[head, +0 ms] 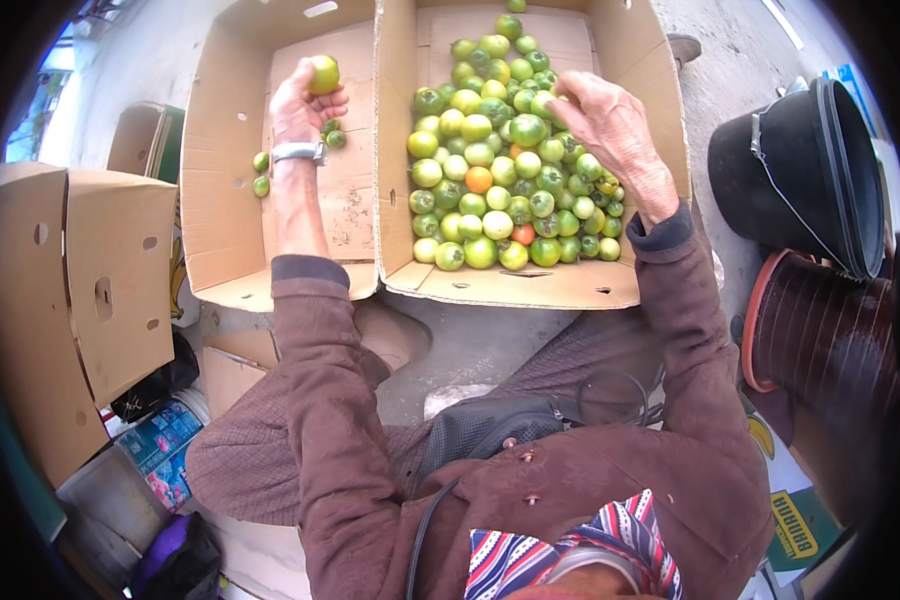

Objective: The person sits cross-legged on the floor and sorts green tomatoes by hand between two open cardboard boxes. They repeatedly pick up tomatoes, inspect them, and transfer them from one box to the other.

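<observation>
My left hand point(300, 105) holds a large yellow-green tomato point(325, 75) between thumb and fingers, over the left cardboard box point(229, 150). Several small green tomatoes point(261, 186) lie on that box's floor, two of them just by my fingers. Over the right cardboard box point(510, 291), my right hand point(607, 124) reaches down with bent fingers onto the heap of green tomatoes point(497, 223). Its fingertips are at a pale green tomato point(542, 103); whether they grip it is hidden. An orange tomato point(478, 179) and a few reddish ones show among the green.
A black bucket point(784, 172) with a wire handle lies tipped at the right, near a dark brown ribbed pot point(817, 322). Upright cardboard boxes point(124, 277) stand at the left. My crossed legs point(247, 465) are close below the two boxes.
</observation>
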Motion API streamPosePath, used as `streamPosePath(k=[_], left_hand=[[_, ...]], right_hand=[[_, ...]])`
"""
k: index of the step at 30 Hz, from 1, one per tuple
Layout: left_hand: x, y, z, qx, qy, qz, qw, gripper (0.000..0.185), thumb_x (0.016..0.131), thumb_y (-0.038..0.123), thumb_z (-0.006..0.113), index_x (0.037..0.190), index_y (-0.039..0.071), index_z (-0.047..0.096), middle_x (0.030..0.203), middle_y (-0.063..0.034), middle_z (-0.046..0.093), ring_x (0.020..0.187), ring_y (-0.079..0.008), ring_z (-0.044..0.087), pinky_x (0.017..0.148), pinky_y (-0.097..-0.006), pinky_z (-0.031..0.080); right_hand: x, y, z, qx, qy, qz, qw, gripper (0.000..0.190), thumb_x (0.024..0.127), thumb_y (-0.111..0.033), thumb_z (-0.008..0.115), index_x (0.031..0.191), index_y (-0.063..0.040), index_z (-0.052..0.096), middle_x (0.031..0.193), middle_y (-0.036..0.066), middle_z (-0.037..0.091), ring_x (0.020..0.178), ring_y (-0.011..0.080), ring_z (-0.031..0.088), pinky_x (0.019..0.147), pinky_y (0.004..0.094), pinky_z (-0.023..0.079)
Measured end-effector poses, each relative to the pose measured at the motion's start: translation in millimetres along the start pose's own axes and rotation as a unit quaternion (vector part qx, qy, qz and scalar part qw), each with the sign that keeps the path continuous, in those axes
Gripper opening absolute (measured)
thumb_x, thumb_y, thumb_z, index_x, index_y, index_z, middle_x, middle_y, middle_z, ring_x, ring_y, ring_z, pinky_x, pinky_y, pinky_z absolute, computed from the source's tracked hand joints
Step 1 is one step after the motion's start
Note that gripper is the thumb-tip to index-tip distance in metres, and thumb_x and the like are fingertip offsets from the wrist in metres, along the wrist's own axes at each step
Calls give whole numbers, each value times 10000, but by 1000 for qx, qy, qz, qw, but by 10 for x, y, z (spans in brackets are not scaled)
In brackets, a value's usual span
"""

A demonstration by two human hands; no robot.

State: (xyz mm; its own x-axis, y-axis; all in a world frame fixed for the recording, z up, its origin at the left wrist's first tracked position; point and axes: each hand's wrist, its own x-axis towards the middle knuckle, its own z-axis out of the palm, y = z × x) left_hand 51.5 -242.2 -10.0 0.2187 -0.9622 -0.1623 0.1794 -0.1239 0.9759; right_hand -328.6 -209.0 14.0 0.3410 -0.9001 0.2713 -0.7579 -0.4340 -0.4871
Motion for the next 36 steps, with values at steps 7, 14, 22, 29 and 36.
streamPosePath(k=[7,14,22,29,36], left_hand=[[-522,342,608,-21,-392,28,919,407,913,175,663,1237,-22,515,1036,-228,698,854,-277,725,703,-377,613],[-755,188,947,51,-434,-55,898,500,864,35,755,1286,31,486,1082,-120,701,907,-145,682,771,-272,577],[-99,102,161,-42,32,48,997,240,934,106,695,1117,-29,616,908,-157,728,689,-214,723,560,-278,604],[44,-468,36,603,-33,-69,794,278,858,114,685,1101,-21,695,1037,-203,724,945,-287,706,853,-375,568],[-177,-987,99,614,-198,-111,756,252,825,130,706,1031,-15,706,960,-199,733,913,-269,719,851,-379,571]], right_hand=[[-64,-532,167,129,141,-222,956,720,775,-177,856,1395,-43,516,1283,143,650,820,189,709,715,310,603],[-167,-603,256,95,127,-238,958,646,703,-210,901,1272,-82,623,1180,144,653,928,274,714,730,342,614],[-24,-303,57,9,-17,-52,998,391,798,-194,718,1147,-53,611,1105,143,666,987,328,686,846,406,563],[-205,12,-24,-52,-305,64,949,327,745,-163,650,1062,-86,622,945,167,658,918,354,649,829,425,518],[-39,36,135,53,-219,77,971,192,877,-190,616,970,-36,683,857,186,690,799,313,680,744,413,529]])
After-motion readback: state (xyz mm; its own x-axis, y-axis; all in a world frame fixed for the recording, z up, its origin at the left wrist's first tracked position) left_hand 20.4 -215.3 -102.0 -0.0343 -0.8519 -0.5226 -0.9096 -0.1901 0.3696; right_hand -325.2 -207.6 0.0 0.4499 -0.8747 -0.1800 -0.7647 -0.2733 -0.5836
